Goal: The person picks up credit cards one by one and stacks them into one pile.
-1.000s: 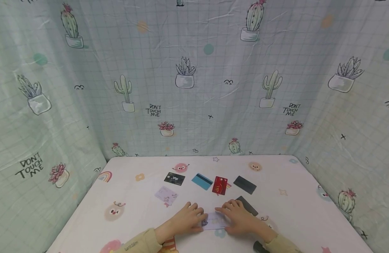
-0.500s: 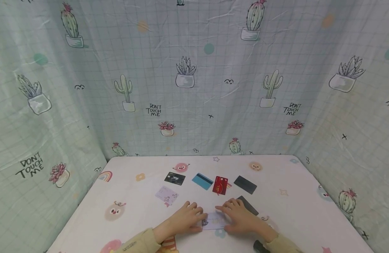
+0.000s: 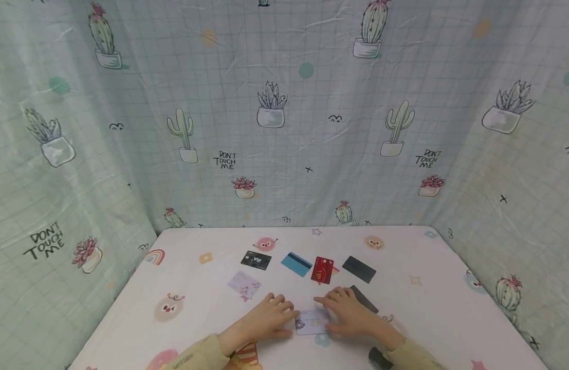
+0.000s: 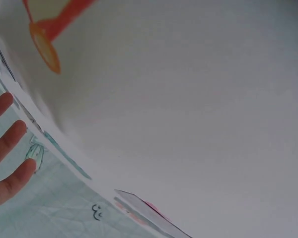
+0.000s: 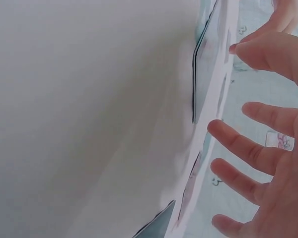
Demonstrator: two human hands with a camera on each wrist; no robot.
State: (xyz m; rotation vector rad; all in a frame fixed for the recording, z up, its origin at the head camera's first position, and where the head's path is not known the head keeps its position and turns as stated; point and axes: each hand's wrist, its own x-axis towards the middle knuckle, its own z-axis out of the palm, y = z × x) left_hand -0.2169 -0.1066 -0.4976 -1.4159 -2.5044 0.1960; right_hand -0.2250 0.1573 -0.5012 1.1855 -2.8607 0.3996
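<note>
A pale lavender card (image 3: pixel 311 324) with a small dark picture at its left end lies flat on the table between the two hands. My left hand (image 3: pixel 268 317) is at the card's left, its index fingertip at the upper left corner and its thumb apart from the card. My right hand (image 3: pixel 351 314) hovers over the card's right end, its thumb near the right edge; in the right wrist view its fingers (image 5: pixel 243 144) are spread. Under the right hand's outer side, a dark card (image 3: pixel 365 299) is partly hidden. Neither hand grips anything.
Beyond the hands lie a black Vip card (image 3: pixel 256 260), a blue striped card (image 3: pixel 296 264), a red VIP card (image 3: pixel 322 270), another dark card (image 3: pixel 359 269) and a second lavender card (image 3: pixel 244 284). A black object (image 3: pixel 380 358) sits by the right sleeve. Cactus-printed curtains (image 3: pixel 284 169) enclose the white table (image 3: pixel 432 318).
My left hand has drawn slightly left, its thumb coming away from the lavender card. The right hand has shifted very little, and the card stays in place.
</note>
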